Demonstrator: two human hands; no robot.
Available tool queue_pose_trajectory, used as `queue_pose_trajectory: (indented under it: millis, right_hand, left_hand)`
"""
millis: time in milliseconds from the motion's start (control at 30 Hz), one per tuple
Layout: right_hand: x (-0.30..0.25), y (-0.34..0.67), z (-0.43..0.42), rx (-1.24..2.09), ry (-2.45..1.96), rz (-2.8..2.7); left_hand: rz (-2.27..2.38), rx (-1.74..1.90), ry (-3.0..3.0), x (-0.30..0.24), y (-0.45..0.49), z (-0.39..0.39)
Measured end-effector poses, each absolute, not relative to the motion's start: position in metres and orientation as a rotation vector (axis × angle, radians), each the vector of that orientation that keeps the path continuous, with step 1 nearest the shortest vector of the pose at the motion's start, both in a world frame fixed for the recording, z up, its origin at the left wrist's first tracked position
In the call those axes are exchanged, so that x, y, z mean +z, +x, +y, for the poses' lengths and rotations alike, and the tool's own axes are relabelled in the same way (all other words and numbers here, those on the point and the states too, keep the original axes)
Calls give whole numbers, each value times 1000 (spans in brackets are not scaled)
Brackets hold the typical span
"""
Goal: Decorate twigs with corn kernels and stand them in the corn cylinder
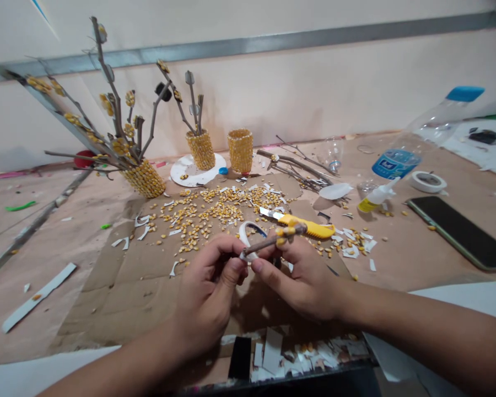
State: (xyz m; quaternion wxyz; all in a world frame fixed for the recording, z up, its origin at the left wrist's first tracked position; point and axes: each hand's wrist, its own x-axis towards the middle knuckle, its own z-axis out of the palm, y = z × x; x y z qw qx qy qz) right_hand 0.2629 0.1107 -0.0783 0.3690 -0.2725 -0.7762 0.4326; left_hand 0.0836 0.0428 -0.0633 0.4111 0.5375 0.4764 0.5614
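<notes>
My left hand [210, 281] is closed, thumb and fingers pinching the near end of a twig [262, 243]. Yellow corn kernels [287, 234] are stuck round the twig toward its far end. A white ring [243, 234], seemingly a roll of tape, stands between my fingertips beside the twig. My right hand [301, 275] is closed too, its thumb at the ring's lower edge and its curled fingers behind the twig; their exact grip is partly hidden. Just beyond lies a yellow utility knife [310, 226] with its blade out, among loose corn kernels [219, 209].
Kernel-covered pots [144, 179] with branches stand at the back left, near another kernel-covered pot [240, 150]. To the right are a plastic bottle [397, 160], a glue bottle [376, 197], a tape roll [428, 182] and a phone [463, 231]. Cardboard [119, 286] covers the middle.
</notes>
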Motion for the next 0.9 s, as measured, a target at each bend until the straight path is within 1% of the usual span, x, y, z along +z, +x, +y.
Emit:
queue_pose_trajectory:
  millis: [333,533,900]
  right_hand:
    - [-73,259,108,1124,-790,-1975]
    - [-77,258,109,1106,-782,-1952]
    - [-75,258,110,1043,-752,-1942]
  left_hand:
    - [1161,1474,1083,-60,88,46]
    - [1210,1396,942,-58,88,49]
    - [1192,1392,1030,-55,89,49]
